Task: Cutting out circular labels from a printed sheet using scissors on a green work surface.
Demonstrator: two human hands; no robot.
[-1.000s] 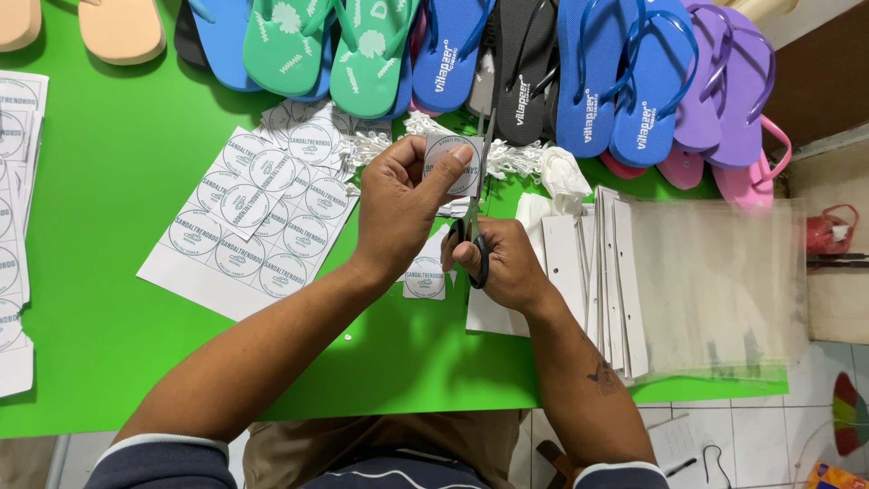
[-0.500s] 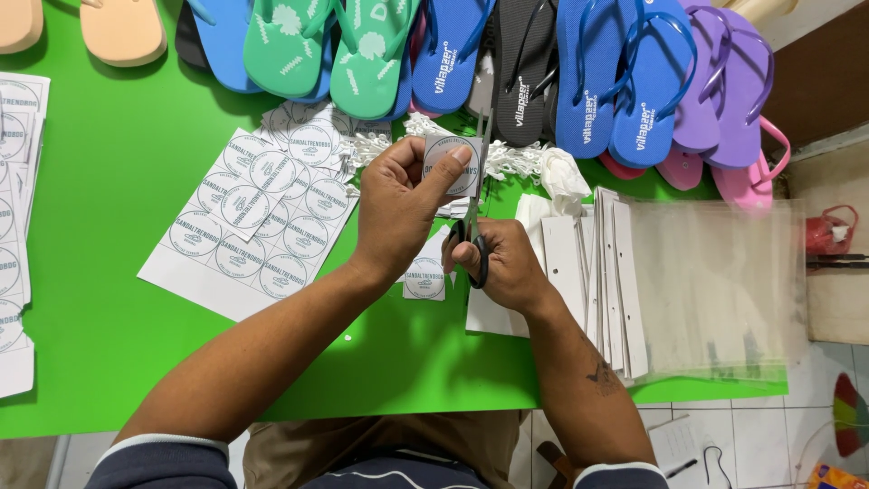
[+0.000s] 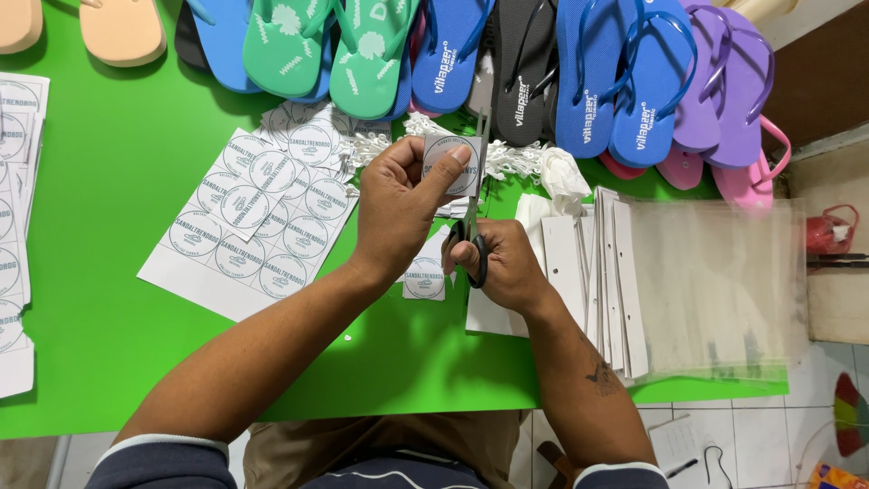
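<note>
My left hand (image 3: 398, 204) pinches a small paper label with a round grey print (image 3: 455, 158), holding it up above the green table (image 3: 109, 362). My right hand (image 3: 502, 263) grips black-handled scissors (image 3: 475, 195), whose blades point away from me along the label's right edge. A sheet of round printed labels (image 3: 253, 222) lies just left of my hands. One cut label piece (image 3: 424, 278) rests on the table under my wrists.
Flip-flops in blue, green, black, purple, pink and peach (image 3: 579, 72) line the far edge. A stack of clear bags with white headers (image 3: 697, 290) sits at the right. More label sheets (image 3: 14, 226) lie at the left edge. White tag fasteners (image 3: 520, 163) lie beyond the scissors.
Hands, scissors and label stay almost where they were; my left fingers have shifted the label only slightly.
</note>
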